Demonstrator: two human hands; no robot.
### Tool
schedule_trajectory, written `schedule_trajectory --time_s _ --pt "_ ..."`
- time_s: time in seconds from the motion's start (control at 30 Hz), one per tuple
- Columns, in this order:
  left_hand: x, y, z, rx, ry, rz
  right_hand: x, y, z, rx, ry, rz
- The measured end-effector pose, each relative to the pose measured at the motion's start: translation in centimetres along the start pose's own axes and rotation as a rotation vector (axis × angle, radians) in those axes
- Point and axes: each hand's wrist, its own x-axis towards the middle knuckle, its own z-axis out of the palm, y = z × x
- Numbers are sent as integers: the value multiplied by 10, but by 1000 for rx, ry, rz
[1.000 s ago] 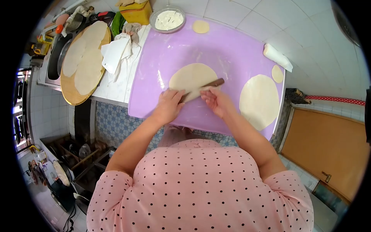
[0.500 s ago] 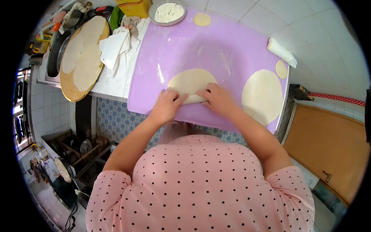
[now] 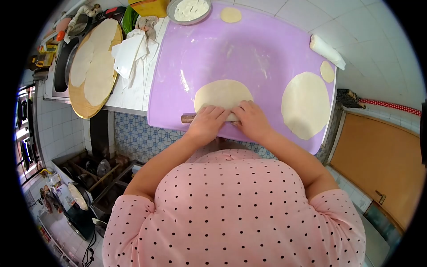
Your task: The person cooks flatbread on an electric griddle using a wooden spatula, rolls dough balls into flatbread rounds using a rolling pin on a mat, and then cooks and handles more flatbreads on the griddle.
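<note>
A sheet of dough [image 3: 223, 93] lies on the purple mat [image 3: 173, 98] in front of me, with its near edge curled around a wooden rolling pin [image 3: 187, 119]. Only the pin's left end sticks out; dough and fingers hide the rest. My left hand [image 3: 207, 123] is closed over the dough-covered pin, left of centre. Close beside it, my right hand [image 3: 251, 118] curls over the same roll. Between the hands a short stretch of pale rolled dough shows.
A large dough round [image 3: 306, 106] and a small one [image 3: 327, 71] lie right, another small round [image 3: 231, 15] at the back. A flour bowl [image 3: 189, 10], a white roll [image 3: 327, 51], white cloth [image 3: 130, 58] and a round board [image 3: 81, 101] bearing dough sheets surround the work area.
Both hands have come nearer each other, the left moving right and slightly toward me. The rolling pin's left end now shows, and the dough's near edge is wrapped around it.
</note>
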Motion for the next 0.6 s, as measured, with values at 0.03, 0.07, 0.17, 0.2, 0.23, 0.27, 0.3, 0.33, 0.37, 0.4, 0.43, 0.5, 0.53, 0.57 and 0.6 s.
schedule_trajectory --time_s 0.03,0.07,0.17,0.2,0.23,0.27,0.3,0.33,0.37,0.4,0.43,0.5,0.53,0.57,0.6 --pt "2 0 2 -16 -34 -4 -1 1 1 21 -3 27" --pt "3 0 3 -12 -59 -6 -3 3 1 43 -5 56" --pt "6 1 3 -10 -125 -19 -5 3 -7 91 -25 110" --pt "7 2 1 -16 -139 -25 -5 3 -10 104 -33 122" --pt "9 2 -1 -22 -153 -29 -6 5 -10 92 -53 113" --pt "11 2 -4 -37 -171 -47 -8 6 -10 80 -73 103" --pt "13 3 -7 -51 -190 -65 -9 8 -10 68 -94 93" --pt "14 3 -8 -64 -208 -84 -9 8 -11 88 -91 103" --pt "14 4 -8 -42 -177 -67 -8 7 -12 109 -89 112" --pt "14 4 -8 -20 -147 -50 -8 6 -12 131 -86 121" --pt "14 5 -7 2 -118 -32 -8 6 -11 136 -86 131" --pt "9 13 -4 25 -132 -15 -8 8 -9 146 -84 152" --pt "6 18 -2 37 -138 -6 -9 11 -7 153 -83 144" --pt "2 25 1 42 -144 -19 -9 14 -5 161 -81 137" --pt "-2 33 4 47 -150 -31 -9 16 -3 167 -79 131"
